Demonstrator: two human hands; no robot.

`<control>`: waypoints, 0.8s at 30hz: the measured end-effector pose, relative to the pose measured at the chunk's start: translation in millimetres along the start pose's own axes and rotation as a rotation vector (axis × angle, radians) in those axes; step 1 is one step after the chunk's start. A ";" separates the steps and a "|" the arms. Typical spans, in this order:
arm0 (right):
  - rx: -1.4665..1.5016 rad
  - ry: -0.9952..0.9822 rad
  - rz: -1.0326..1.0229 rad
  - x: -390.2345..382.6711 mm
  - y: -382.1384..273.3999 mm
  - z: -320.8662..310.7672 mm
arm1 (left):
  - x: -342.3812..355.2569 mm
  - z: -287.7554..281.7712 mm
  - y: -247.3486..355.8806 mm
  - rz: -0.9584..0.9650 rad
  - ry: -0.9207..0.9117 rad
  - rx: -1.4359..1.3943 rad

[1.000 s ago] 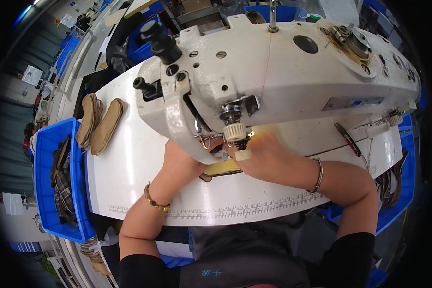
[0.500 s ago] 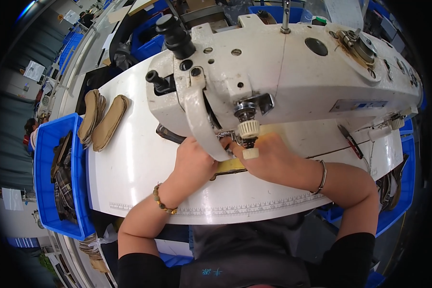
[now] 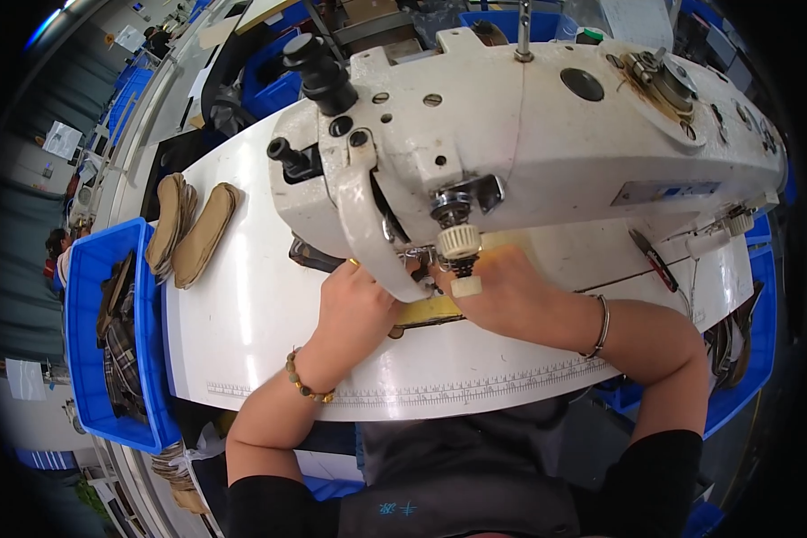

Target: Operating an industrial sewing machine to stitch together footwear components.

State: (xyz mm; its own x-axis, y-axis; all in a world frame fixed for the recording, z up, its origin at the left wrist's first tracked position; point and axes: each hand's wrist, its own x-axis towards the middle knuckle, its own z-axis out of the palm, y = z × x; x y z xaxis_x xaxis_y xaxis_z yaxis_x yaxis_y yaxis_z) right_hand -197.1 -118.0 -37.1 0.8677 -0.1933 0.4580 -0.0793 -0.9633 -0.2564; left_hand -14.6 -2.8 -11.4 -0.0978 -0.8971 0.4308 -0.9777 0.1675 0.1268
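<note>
I am working at a white sewing machine [image 3: 547, 134]. My left hand [image 3: 354, 318] is curled beside the needle area, just left of the presser parts, with fingertips hidden. My right hand [image 3: 502, 296] is bent under the machine head, right of the needle, its fingertips also hidden. A dark piece of material [image 3: 314, 257] shows above my left hand. Between my hands lies a yellow plate [image 3: 426, 313] on the white table [image 3: 233, 332]. What exactly my fingers hold is out of sight.
Two piles of tan insole-shaped pieces [image 3: 202, 238] lie at the table's left. A blue bin [image 3: 76, 341] of plaid pieces stands beyond, another bin [image 3: 762, 323] at right. Red-and-black snips [image 3: 655, 260] lie behind my right hand. A ruler strip runs along the front edge. People work in the far left background.
My left hand has moved slightly right since a second ago, and the dark material now shows above it. Both hands stay bent at the needle area. The view has shifted a little.
</note>
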 end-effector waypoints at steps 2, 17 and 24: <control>-0.069 0.079 -0.070 0.6 -0.5 -0.7 | -0.9 -0.5 -2.5 0.029 0.011 0.002; -0.038 0.056 -0.025 2.0 6.5 6.6 | 2.6 -6.6 0.7 0.089 -0.040 0.048; -0.032 0.085 -0.017 0.7 10.1 10.7 | 4.0 -10.0 2.9 0.049 -0.100 0.063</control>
State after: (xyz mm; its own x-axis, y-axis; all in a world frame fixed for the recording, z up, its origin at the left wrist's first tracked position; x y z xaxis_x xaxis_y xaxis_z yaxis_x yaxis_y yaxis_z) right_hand -192.1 -125.9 -48.5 0.8243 -0.1905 0.5331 -0.0816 -0.9718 -0.2212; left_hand -16.0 -1.8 -0.3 -0.1602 -0.9253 0.3438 -0.9808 0.1884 0.0501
